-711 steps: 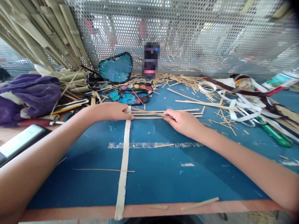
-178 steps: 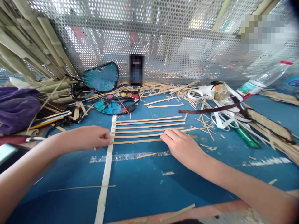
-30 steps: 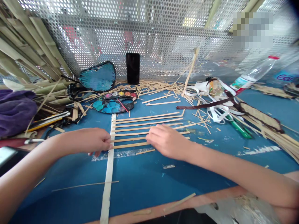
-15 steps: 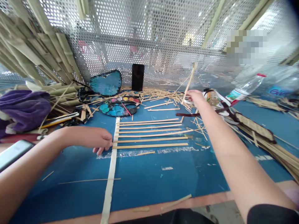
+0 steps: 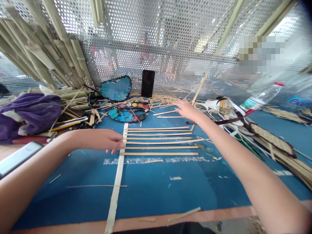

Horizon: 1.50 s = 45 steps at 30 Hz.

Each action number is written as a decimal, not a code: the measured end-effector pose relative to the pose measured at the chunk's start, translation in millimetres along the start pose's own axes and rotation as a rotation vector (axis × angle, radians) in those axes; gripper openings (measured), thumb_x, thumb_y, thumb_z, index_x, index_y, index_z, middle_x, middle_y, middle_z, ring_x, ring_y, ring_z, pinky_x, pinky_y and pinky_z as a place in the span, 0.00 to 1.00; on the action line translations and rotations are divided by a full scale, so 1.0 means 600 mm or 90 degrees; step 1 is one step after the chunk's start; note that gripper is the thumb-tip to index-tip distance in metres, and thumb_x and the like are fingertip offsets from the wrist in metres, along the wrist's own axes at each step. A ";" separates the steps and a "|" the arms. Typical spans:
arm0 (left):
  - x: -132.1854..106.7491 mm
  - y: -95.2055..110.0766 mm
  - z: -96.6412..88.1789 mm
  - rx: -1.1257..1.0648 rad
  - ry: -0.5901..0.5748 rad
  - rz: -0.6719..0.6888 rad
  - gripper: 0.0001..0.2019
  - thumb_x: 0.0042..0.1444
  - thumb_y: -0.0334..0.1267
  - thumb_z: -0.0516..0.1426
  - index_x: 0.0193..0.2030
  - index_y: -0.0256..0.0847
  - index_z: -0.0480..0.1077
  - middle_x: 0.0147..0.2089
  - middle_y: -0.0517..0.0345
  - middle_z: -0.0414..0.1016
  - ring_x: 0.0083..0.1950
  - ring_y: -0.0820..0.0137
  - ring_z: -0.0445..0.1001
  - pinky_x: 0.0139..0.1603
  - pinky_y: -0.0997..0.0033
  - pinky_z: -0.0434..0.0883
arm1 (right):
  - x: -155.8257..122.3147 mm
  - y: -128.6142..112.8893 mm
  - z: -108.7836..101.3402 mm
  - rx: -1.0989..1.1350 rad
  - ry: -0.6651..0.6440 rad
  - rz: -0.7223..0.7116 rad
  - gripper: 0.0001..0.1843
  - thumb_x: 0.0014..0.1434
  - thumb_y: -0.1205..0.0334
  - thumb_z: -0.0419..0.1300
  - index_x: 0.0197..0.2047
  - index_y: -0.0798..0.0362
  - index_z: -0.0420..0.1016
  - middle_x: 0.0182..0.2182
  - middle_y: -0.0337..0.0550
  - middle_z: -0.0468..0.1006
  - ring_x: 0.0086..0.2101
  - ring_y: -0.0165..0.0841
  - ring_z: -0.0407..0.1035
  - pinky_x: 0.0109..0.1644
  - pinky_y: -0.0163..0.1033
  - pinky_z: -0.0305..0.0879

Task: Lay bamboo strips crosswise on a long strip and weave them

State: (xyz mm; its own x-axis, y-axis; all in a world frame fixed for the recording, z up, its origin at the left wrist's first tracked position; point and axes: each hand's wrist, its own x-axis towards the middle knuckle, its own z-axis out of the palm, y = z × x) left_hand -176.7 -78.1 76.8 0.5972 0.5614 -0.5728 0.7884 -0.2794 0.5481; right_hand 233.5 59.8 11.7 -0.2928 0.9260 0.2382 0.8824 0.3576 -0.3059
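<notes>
Pressure first: hold left hand [image 5: 107, 140], fingers loosely open, on the row of slats [image 5: 158, 140] where it meets the long strip [image 5: 117, 182] mid-surface, while reaching right hand [image 5: 186, 110], open and empty, for one loose slat [image 5: 165, 112] near the far edge.

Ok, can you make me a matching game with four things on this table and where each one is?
Things:
1 purple cloth
2 black phone
3 plastic bottle
4 left hand

Places:
A far right, lying tilted
B at the long strip
C far left
D upright against the mesh wall

Pairs: 1-C, 2-D, 3-A, 4-B
</notes>
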 end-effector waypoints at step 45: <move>0.070 0.172 0.014 -0.372 0.620 0.192 0.09 0.58 0.43 0.55 0.34 0.40 0.64 0.29 0.61 0.69 0.22 0.78 0.64 0.21 0.75 0.58 | -0.225 -0.218 -0.112 0.358 -0.182 -0.039 0.11 0.66 0.53 0.56 0.40 0.51 0.73 0.30 0.40 0.81 0.25 0.29 0.71 0.28 0.36 0.62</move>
State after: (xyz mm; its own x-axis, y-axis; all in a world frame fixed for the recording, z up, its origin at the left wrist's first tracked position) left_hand -69.0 -89.8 104.0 0.1837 0.9632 0.1962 0.2953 -0.2445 0.9236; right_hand 182.3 -119.8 81.6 -0.4916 0.8700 0.0383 0.5559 0.3473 -0.7553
